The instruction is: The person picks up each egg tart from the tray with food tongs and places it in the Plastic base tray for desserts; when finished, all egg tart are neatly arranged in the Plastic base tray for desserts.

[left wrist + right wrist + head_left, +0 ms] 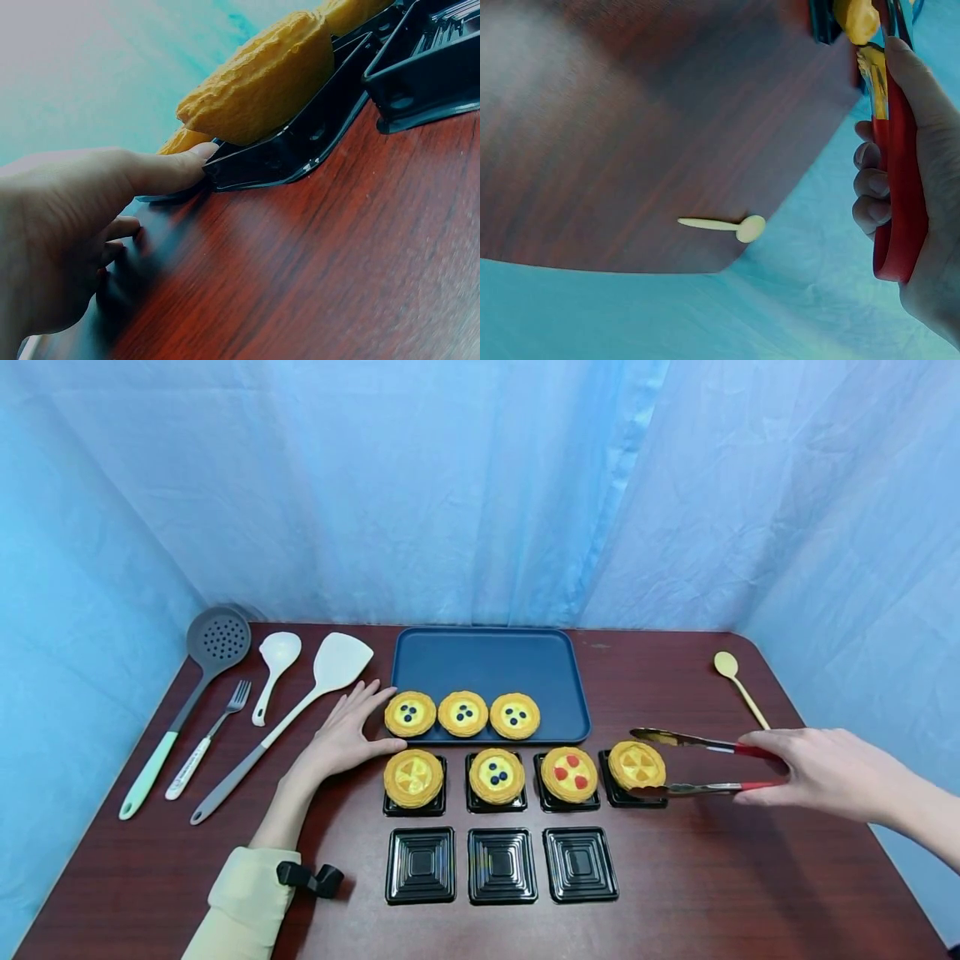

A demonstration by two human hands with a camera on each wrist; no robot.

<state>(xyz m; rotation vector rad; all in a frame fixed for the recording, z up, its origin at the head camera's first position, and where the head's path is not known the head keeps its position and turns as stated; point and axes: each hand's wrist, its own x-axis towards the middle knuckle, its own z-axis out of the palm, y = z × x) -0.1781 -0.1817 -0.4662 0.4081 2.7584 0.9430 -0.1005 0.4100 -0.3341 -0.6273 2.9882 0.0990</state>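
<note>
My right hand (817, 772) grips red-handled tongs (722, 747). The tips of the tongs lie on either side of an egg tart (637, 765) with yellow wedges, which sits in a small black square container. My left hand (348, 731) is spread at the left front corner of the blue tray (480, 656), beside a blueberry tart (410, 714). In the left wrist view, its thumb (169, 171) reaches the corner of a black container (277, 161) under a tart (262, 82). Whether the thumb presses on it, I cannot tell.
Two more blueberry tarts (462, 714) line the tray's front. Other tarts in black containers include a red-topped one (569, 774). Black containers (502, 865) form a front row. A slotted skimmer (218, 639), fork, ladle and white turner (341, 662) lie left; a yellow spoon (726, 664) lies right.
</note>
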